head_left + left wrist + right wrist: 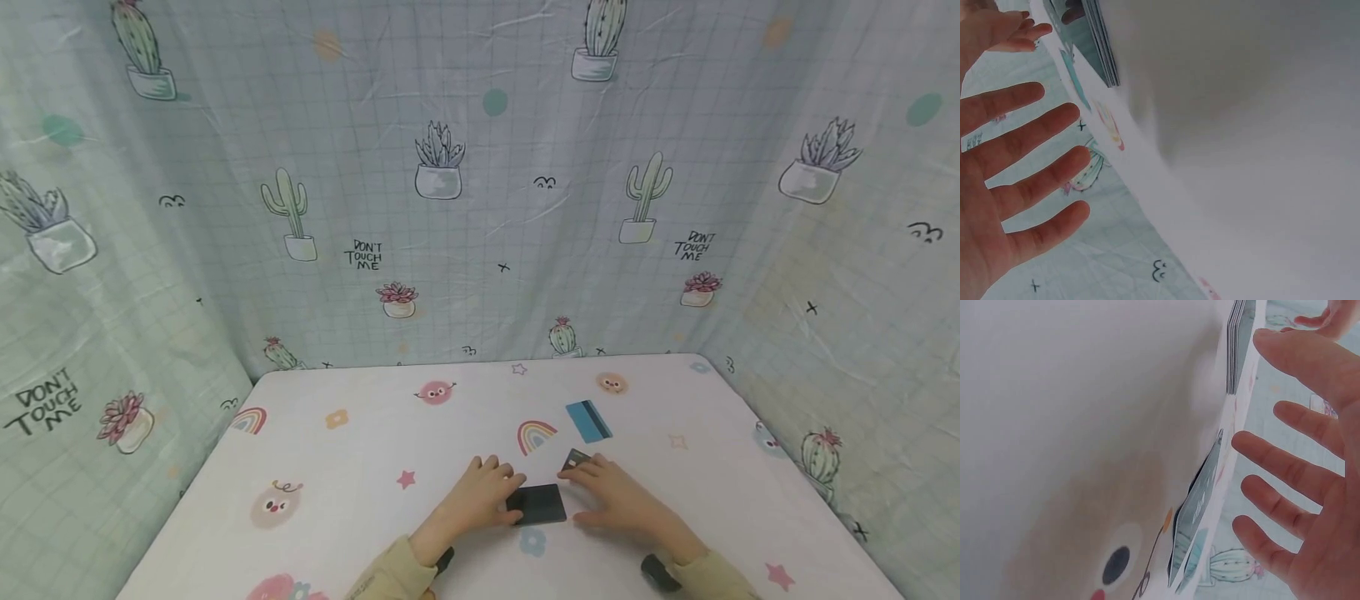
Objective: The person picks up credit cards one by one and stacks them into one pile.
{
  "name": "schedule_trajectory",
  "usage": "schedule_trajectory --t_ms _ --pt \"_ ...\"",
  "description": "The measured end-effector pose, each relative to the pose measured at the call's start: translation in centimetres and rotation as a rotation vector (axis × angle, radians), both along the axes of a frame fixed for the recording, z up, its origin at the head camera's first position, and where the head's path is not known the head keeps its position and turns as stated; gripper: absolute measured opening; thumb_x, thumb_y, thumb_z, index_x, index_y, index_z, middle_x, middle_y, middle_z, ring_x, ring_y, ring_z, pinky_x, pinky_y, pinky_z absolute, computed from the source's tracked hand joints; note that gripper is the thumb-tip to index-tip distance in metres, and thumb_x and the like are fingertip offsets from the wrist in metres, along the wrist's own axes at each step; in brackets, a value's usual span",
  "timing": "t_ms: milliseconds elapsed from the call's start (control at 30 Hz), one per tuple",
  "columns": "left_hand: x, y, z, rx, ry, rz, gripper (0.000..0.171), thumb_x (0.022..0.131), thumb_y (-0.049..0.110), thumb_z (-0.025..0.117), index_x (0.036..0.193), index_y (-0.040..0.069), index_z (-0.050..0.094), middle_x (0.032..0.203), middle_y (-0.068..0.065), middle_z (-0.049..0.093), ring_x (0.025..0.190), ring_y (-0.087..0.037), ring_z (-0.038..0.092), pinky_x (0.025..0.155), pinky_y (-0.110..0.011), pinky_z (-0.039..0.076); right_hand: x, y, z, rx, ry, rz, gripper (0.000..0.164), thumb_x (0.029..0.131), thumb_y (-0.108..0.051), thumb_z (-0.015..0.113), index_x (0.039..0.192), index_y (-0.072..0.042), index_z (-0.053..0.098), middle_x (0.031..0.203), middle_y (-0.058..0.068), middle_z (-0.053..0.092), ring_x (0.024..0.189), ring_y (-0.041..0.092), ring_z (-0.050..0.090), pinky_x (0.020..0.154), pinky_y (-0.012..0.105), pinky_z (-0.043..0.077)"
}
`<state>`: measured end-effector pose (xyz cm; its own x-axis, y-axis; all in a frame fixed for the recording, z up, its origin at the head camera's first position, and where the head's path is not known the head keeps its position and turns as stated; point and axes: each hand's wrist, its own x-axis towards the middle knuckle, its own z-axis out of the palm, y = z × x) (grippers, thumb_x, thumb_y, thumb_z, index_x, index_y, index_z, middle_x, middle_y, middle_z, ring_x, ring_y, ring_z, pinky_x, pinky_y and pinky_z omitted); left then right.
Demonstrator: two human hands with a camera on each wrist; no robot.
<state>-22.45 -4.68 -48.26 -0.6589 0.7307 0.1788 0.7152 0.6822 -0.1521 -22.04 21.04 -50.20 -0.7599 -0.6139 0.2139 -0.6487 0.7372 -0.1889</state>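
A stack of several dark cards (538, 505) lies on the table between the two hands; its layered edges show in both wrist views. My left hand (483, 493) is at the left end of the stack, its fingers spread and fairly straight in the left wrist view. My right hand (611, 492) is to the right of the stack, fingers also spread in the right wrist view. Just beyond its fingertips is a single dark card (576, 459) with a small pale mark, partly hidden by the fingers in the head view; whether they touch it I cannot tell.
A blue card (588, 421) with a dark stripe lies farther back on the white table (337, 467), which carries printed cartoon figures. A cactus-print curtain (480, 250) surrounds the table's back and sides. Dark straps (660, 573) sit at the wrists.
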Motion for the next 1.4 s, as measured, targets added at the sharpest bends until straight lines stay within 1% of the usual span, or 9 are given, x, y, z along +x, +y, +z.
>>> schedule_trajectory --t_ms 100,267,367,500,667,833,1033,1233,1400 --pt "-0.1 -0.1 0.1 0.005 0.009 0.011 0.042 0.077 0.050 0.060 0.110 0.024 0.058 0.092 0.009 0.060 0.078 -0.009 0.046 0.063 -0.021 0.028 0.1 0.1 0.0 0.008 -0.023 -0.017 0.055 0.070 -0.041 0.070 0.119 -0.022 0.054 0.109 -0.008 0.058 0.092 0.009 0.041 0.079 0.037 0.041" --pt "-0.3 -0.2 0.1 0.032 -0.003 0.013 0.038 0.078 0.047 0.060 0.109 0.024 0.059 0.094 0.008 0.061 0.081 -0.009 0.049 0.065 -0.022 0.032 0.1 0.4 -0.1 0.003 0.007 -0.043 0.051 0.072 -0.038 0.069 0.119 -0.022 0.055 0.107 -0.010 0.058 0.089 0.006 0.040 0.077 0.031 0.040" --pt "-0.6 -0.1 0.0 0.053 -0.012 0.005 0.035 0.080 0.045 0.059 0.108 0.023 0.059 0.094 0.008 0.062 0.082 -0.009 0.050 0.066 -0.021 0.034 0.1 0.7 0.0 -0.025 0.013 -0.073 0.046 0.074 -0.033 0.068 0.117 -0.020 0.056 0.106 -0.008 0.057 0.090 0.007 0.042 0.078 0.032 0.042" --pt "-1.0 0.2 -0.1 0.084 -0.008 -0.022 0.032 0.082 0.041 0.059 0.106 0.022 0.060 0.095 0.008 0.062 0.083 -0.009 0.050 0.066 -0.020 0.034 0.3 1.0 -0.1 -0.049 -0.006 -0.122 0.042 0.076 -0.029 0.067 0.115 -0.017 0.056 0.109 -0.005 0.055 0.094 0.010 0.044 0.082 0.036 0.044" --pt "-1.7 0.9 -0.2 0.118 0.015 -0.073 0.029 0.082 0.037 0.060 0.106 0.020 0.061 0.097 0.007 0.062 0.086 -0.010 0.050 0.068 -0.021 0.035 0.2 1.3 -0.3 -0.056 -0.005 -0.184 0.045 0.074 -0.027 0.068 0.117 -0.016 0.055 0.112 -0.001 0.055 0.097 0.012 0.045 0.084 0.036 0.045" --pt "-2.6 1.7 -0.2 0.112 0.049 -0.102 0.029 0.081 0.035 0.063 0.106 0.020 0.061 0.100 0.006 0.061 0.091 -0.011 0.051 0.073 -0.022 0.039 0.1 1.7 -0.5 -0.022 0.018 -0.246 0.049 0.073 -0.028 0.069 0.117 -0.015 0.055 0.111 0.000 0.055 0.094 0.011 0.045 0.082 0.035 0.046" --pt "-3.2 2.7 0.2 0.096 0.071 -0.120 0.028 0.080 0.034 0.063 0.105 0.021 0.062 0.098 0.007 0.061 0.091 -0.010 0.050 0.073 -0.022 0.039 0.0 2.3 -0.5 -0.022 0.027 -0.255 0.050 0.072 -0.027 0.070 0.117 -0.012 0.055 0.109 0.003 0.056 0.093 0.014 0.046 0.081 0.038 0.045" --pt "-3.7 3.6 0.5 0.075 0.088 -0.129 0.027 0.081 0.034 0.063 0.104 0.022 0.062 0.099 0.007 0.062 0.092 -0.010 0.051 0.073 -0.022 0.039 -0.2 2.6 -0.7 -0.023 -0.020 -0.306 0.049 0.074 -0.029 0.068 0.118 -0.014 0.054 0.112 0.002 0.055 0.095 0.013 0.045 0.084 0.037 0.045" --pt "-4.2 4.5 0.3 0.054 0.101 -0.124 0.025 0.080 0.034 0.063 0.103 0.023 0.062 0.100 0.008 0.062 0.094 -0.010 0.050 0.074 -0.024 0.040 -0.2 2.7 -0.9 -0.020 -0.037 -0.342 0.047 0.074 -0.031 0.068 0.116 -0.014 0.055 0.112 0.001 0.055 0.094 0.012 0.044 0.083 0.036 0.044"
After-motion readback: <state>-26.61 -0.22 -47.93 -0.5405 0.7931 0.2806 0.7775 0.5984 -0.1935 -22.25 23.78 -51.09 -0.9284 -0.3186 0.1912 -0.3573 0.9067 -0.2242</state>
